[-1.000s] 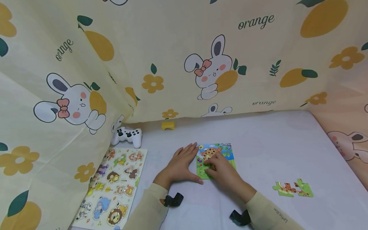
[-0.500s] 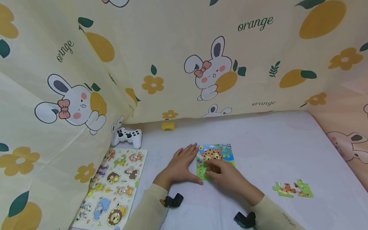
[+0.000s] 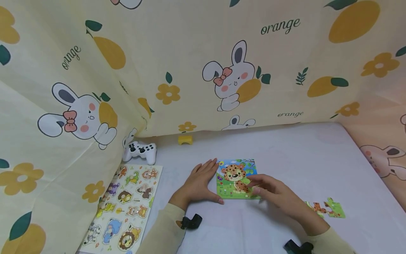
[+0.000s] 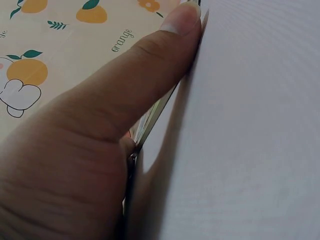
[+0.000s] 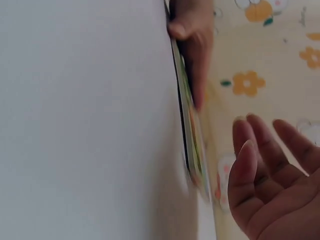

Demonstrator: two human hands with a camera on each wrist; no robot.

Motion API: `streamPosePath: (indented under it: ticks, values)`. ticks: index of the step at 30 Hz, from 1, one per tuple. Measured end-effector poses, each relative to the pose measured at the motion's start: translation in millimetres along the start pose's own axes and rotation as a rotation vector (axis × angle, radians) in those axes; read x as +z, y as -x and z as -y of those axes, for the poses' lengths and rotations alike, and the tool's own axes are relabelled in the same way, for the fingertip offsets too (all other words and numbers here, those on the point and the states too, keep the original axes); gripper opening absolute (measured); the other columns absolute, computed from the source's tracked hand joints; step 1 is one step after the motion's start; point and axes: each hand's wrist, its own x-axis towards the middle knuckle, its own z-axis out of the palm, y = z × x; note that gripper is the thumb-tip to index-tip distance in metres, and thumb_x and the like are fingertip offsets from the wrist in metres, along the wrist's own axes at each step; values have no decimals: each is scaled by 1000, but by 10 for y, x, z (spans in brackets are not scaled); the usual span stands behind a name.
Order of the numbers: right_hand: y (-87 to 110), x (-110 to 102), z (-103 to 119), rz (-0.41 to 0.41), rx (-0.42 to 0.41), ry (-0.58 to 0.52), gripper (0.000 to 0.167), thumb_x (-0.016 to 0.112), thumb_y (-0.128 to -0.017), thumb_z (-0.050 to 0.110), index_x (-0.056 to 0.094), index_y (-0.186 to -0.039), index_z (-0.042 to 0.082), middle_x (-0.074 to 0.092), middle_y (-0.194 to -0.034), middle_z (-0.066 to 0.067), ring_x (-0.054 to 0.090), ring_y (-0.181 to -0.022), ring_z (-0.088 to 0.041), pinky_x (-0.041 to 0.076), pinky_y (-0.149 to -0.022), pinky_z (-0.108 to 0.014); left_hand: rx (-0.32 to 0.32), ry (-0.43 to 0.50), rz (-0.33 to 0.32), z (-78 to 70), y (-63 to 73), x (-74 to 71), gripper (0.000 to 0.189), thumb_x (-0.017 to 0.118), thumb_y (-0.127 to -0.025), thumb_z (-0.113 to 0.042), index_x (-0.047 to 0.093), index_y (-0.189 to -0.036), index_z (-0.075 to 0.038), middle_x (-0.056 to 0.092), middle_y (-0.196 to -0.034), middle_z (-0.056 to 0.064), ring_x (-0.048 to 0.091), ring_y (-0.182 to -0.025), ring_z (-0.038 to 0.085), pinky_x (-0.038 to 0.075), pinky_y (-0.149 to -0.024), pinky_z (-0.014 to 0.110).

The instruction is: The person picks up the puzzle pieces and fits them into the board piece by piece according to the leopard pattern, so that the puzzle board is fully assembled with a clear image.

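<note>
A square puzzle with a leopard cub picture (image 3: 229, 188) lies on the white table, seen edge-on in the right wrist view. My left hand (image 3: 198, 185) rests along its left side, fingers straight, with the thumb (image 4: 165, 47) at its near left corner. Over the puzzle's right edge hovers my right hand (image 3: 276, 194), fingers loosely bent. In the right wrist view nothing shows between the right hand's fingers (image 5: 267, 145). Farther right lie two loose green puzzle pieces (image 3: 336, 209), the left one partly hidden behind my right hand and wrist.
A sheet of animal stickers (image 3: 134, 192) lies at the left, with a white game controller (image 3: 144, 150) behind it. A small yellow block (image 3: 185, 140) stands near the back. Patterned cloth (image 3: 190, 53) hangs behind and on both sides.
My right hand has drawn off the middle of the puzzle toward the right, fingers parting and uncovering the cub's body. The left hand has stayed in place.
</note>
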Motion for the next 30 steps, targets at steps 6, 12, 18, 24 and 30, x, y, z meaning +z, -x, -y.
streamPosePath:
  ticks: [6, 12, 18, 24, 30]
  values:
    - [290, -364, -80, -37, -137, -46, 41, 37, -118, 6, 55, -154, -1, 65, -135, -30, 70, -112, -32, 61, -91, -35, 0, -3, 0, -13, 11, -15, 144, 85, -68, -86, 21, -176, -16, 5, -181, -8, 0, -165, 12, 1, -132, 47]
    - [579, -757, -177, -58, -186, -151, 54, 17, -121, 23, 45, -162, 1, 61, -146, -20, 64, -127, -24, 54, -105, -28, -7, -14, -1, 4, -5, 16, 144, 84, -68, -87, 20, -176, -17, 4, -181, -8, -2, -164, 10, 0, -132, 46]
    - [917, -1078, -308, -211, -125, -89, 52, 21, -121, 21, 40, -165, 0, 60, -151, -12, 61, -133, -17, 50, -105, -20, -6, -17, 2, 5, -15, 43, 145, 83, -68, -88, 19, -176, -17, 2, -181, -9, -3, -164, 11, 0, -132, 46]
    - [1224, -1314, -531, -345, -24, 159, 44, 35, -119, 6, 48, -161, 1, 66, -143, 8, 64, -124, -3, 46, -99, -10, -3, -3, 15, 2, -5, 49, 145, 82, -68, -89, 18, -176, -18, 1, -181, -9, -3, -164, 11, -1, -132, 46]
    - [1264, -1407, -669, -279, 115, 348, 50, 65, -110, 7, 52, -157, 5, 58, -142, 30, 50, -126, 15, 37, -93, -5, 1, -8, 4, 30, -16, 31, 145, 82, -68, -89, 17, -176, -18, 2, -181, -9, -4, -164, 10, 0, -132, 48]
